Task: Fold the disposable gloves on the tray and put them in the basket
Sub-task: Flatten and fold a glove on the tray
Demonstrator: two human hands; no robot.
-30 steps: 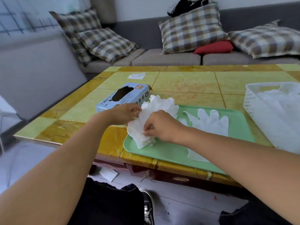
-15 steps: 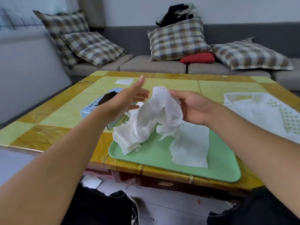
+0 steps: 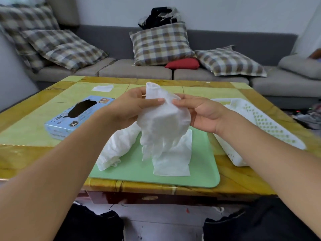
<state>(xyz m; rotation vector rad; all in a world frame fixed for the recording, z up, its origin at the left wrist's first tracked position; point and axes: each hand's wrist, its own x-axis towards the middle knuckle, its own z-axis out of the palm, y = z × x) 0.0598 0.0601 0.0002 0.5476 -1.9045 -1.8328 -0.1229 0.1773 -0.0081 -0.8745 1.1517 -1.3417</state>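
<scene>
Although our two forearms fill the near corners of the view, what matters sits where they meet, above the middle of the green tray (image 3: 205,164). There we hold one white disposable glove (image 3: 163,119) up in the air between both hands. Our left hand (image 3: 128,108) pinches its upper edge from the left, thumb laid across the front, and our right hand (image 3: 203,115) pinches the same edge from the right, fingertips curled onto the film. The glove hangs straight down from that pinch, so its long axis is upright: cuff end at the top, limp finger tips dangling toward the tray without clearly touching it. Both hands are equally close, one at each side of the glove. Beneath it on the tray lie a flat glove (image 3: 173,162), squared off toward us, and to its left a crumpled heap of gloves (image 3: 112,152). We judge that folding calls for bringing the hanging glove down flat first. Further right, on the yellow tiled surface (image 3: 31,136), the white perforated basket (image 3: 264,122) stands just beside the tray, nearer our right hand, so that hand seems better placed to deliver the glove. To the left rests a blue glove box (image 3: 76,117), and beyond it a small white scrap (image 3: 102,88). Farthest away is a grey sofa (image 3: 217,75) with checked cushions.
</scene>
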